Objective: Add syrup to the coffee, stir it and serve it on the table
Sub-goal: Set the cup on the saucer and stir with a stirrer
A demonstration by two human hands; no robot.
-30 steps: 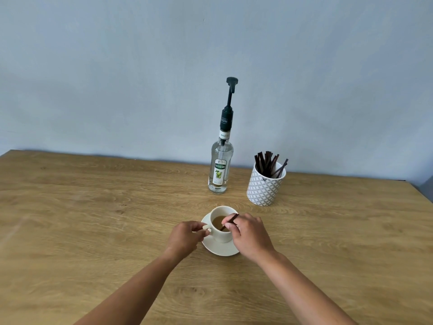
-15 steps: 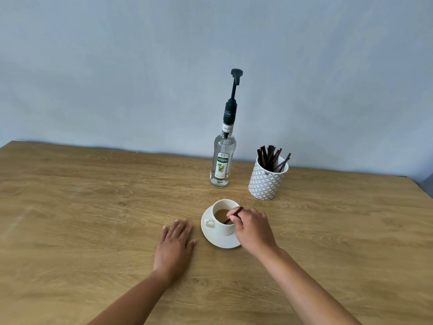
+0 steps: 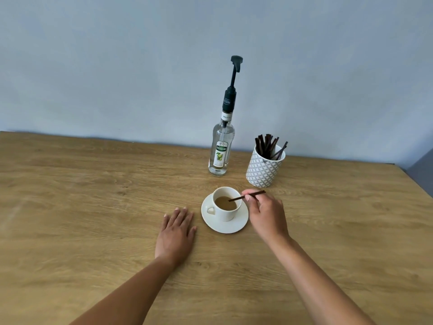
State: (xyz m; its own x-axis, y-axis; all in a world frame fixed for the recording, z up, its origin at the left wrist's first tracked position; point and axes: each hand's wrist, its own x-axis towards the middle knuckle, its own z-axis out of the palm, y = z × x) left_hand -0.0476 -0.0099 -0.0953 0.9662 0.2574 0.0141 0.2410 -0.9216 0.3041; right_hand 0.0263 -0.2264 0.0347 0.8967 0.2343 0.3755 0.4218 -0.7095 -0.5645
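Note:
A white cup (image 3: 225,212) of light brown coffee stands on a white saucer (image 3: 234,227) in the middle of the wooden table (image 3: 93,195), handle towards the left. My right hand (image 3: 266,213), just right of the cup, pinches a dark brown stir stick (image 3: 246,196) whose tip sits over the coffee. My left hand (image 3: 176,231) lies flat on the table left of the saucer, fingers apart, holding nothing. A clear syrup bottle (image 3: 221,151) with a tall dark pump stands behind the cup.
A white patterned pot (image 3: 264,171) holding several dark stir sticks stands right of the bottle, near the wall. The table's right edge runs close by at the far right.
My left hand let go of the cup handle and came down flat on the table. My right hand drew back to the right, tilting the stick low across the rim.

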